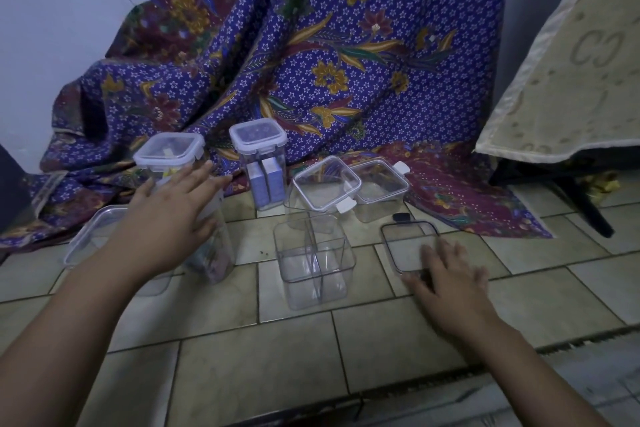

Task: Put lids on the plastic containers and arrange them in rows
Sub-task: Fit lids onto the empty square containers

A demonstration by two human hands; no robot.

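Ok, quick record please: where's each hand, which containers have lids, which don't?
left hand: left hand open, spread over front tall container
right hand: right hand open, fingers on dark-rimmed lid lying flat on tiled floor
lidded, tall: back-left container; container with blue boxes
lidded, tabs sticking out: left low container; right low container
no lid: divided container, centre front
unclear: whether front tall container has a lid

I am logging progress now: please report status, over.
Left hand open on tall container. Right hand open, touching black-rimmed lid. Divided container uncovered. Nothing blocking.
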